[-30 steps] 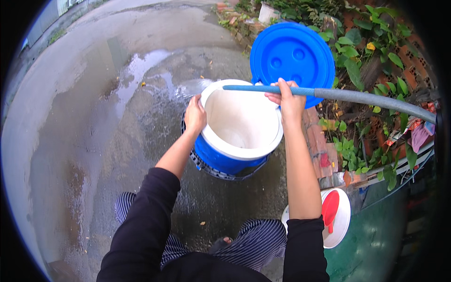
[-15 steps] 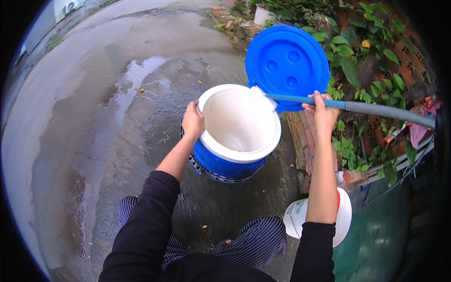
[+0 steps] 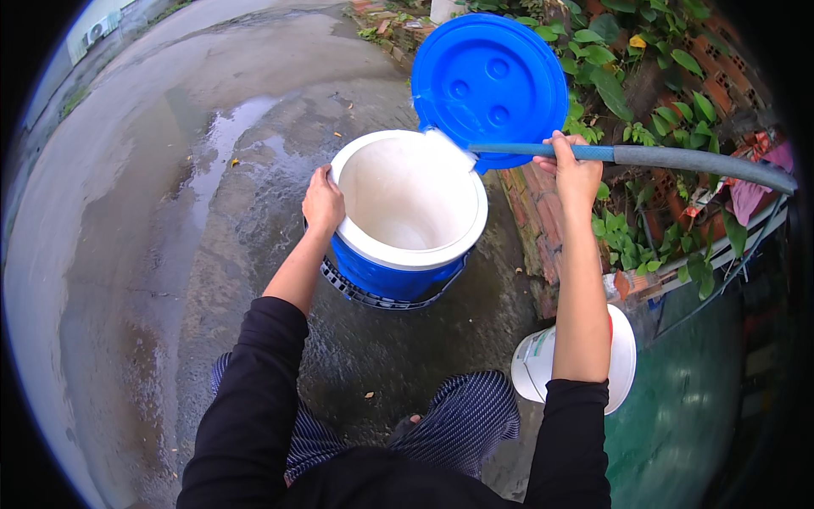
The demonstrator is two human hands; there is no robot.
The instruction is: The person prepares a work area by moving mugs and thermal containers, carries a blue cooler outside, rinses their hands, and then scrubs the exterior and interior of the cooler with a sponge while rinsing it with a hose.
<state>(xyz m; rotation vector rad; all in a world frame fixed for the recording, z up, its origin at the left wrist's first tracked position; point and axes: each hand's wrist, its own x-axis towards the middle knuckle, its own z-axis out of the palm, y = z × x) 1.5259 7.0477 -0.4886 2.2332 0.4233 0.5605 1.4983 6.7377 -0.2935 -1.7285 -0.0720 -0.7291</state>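
Observation:
A blue cooler bucket (image 3: 381,276) with a thick white rim and white inside stands on wet concrete before me. Its round blue lid (image 3: 496,89) is raised at the far right side of the rim. My left hand (image 3: 324,200) is closed over the rim's left edge. A bluish-grey hose (image 3: 678,159) comes in from the right, and my right hand (image 3: 573,168) grips it near its end. Water (image 3: 448,146) sprays from the hose's tip onto the joint of lid and rim. Part of the bucket's floor shows inside.
A white pail (image 3: 621,360) stands at the lower right, partly behind my right forearm. Leafy plants (image 3: 610,89) and a brick edging (image 3: 534,225) run along the right. Wet concrete (image 3: 127,220) with puddles spreads to the left, and a smooth green floor (image 3: 678,407) lies at the lower right.
The bucket, lid and both hands sit slightly higher and farther left in the view. Water spray now reaches the lid's lower left part. Both hands keep their grips.

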